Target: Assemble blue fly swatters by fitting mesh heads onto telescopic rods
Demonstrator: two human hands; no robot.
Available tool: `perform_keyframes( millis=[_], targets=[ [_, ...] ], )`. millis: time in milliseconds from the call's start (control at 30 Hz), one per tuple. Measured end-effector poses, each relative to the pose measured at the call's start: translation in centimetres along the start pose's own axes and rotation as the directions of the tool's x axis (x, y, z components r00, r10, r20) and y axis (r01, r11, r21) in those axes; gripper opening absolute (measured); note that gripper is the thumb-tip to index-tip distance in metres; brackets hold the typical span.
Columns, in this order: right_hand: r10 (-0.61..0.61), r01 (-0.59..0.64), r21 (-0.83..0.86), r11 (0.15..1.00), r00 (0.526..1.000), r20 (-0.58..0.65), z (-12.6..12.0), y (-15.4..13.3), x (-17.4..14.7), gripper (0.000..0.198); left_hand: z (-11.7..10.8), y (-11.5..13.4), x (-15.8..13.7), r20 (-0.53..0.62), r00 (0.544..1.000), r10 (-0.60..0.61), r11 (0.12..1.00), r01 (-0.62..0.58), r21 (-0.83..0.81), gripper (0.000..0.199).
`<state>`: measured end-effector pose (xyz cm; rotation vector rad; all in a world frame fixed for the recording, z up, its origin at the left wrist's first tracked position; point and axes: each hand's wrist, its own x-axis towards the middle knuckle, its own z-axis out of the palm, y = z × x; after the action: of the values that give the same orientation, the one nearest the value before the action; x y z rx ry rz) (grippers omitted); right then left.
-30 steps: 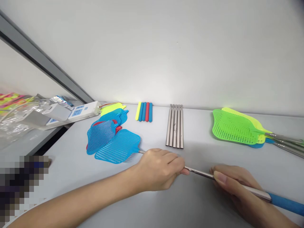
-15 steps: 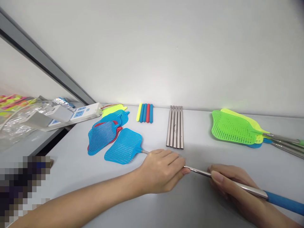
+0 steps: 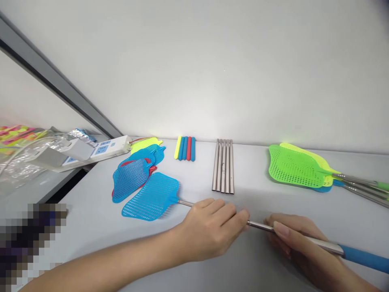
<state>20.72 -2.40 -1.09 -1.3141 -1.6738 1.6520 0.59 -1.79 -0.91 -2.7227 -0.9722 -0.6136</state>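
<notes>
A fly swatter [image 3: 152, 196] with a blue mesh head, a thin metal rod and a blue grip lies across both my hands. My left hand [image 3: 215, 229] is closed round the rod a short way from the head. Farther down the rod, my right hand [image 3: 299, 243] grips the thicker metal tube just before the blue grip [image 3: 363, 257], which runs off the right edge. A short length of bare rod [image 3: 260, 226] shows between the hands. The fingers of my right hand are partly hidden behind the tube.
Loose mesh swatter heads [image 3: 132, 178] overlap on the left. Several coloured grips [image 3: 184, 148] and several metal tubes [image 3: 223, 168] lie in rows by the wall. Swatters with metal rods [image 3: 296, 168] are stacked at right. A power strip [image 3: 106, 148] and plastic bags [image 3: 33, 158] are far left.
The blue swatter head has shifted slightly left and down. My left hand has moved a little right and down, its fingers loosened slightly. My right hand has barely moved.
</notes>
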Motion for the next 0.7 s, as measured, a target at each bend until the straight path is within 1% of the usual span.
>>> perform_keyframes(
  millis=[133, 233, 333, 533, 700],
  targets=[
    [-0.098, 0.097, -0.121, 0.988, 0.995, -0.003, 0.5, -0.9, 0.1, 0.046, 0.0, 0.2, -0.1, -0.031, 0.999, 0.029, 0.999, -0.028, 0.024, 0.016],
    [-0.149, 0.145, -0.198, 0.969, 0.989, -0.007, 0.6, -1.2, 0.1, 0.048, 0.1, 0.2, -0.1, -0.035, 0.999, 0.017, 1.000, -0.017, 0.018, 0.016],
    [-0.161, 0.148, -0.247, 0.958, 0.986, -0.032, 0.5, -0.9, 0.1, 0.051, 0.0, 0.3, 0.0, -0.022, 1.000, -0.001, 1.000, 0.001, 0.015, 0.022],
    [-0.166, 0.135, -0.255, 0.958, 0.980, -0.107, 0.4, -0.5, 0.1, 0.048, -0.3, 0.1, 0.6, -0.035, 0.999, -0.018, 0.999, 0.020, 0.036, 0.029],
    [-0.171, 0.137, -0.273, 0.952, 0.980, -0.103, 0.4, -0.8, 0.1, 0.049, -0.4, -0.6, 0.5, 0.011, 0.999, -0.035, 0.999, 0.035, 0.010, 0.034]
  ],
)
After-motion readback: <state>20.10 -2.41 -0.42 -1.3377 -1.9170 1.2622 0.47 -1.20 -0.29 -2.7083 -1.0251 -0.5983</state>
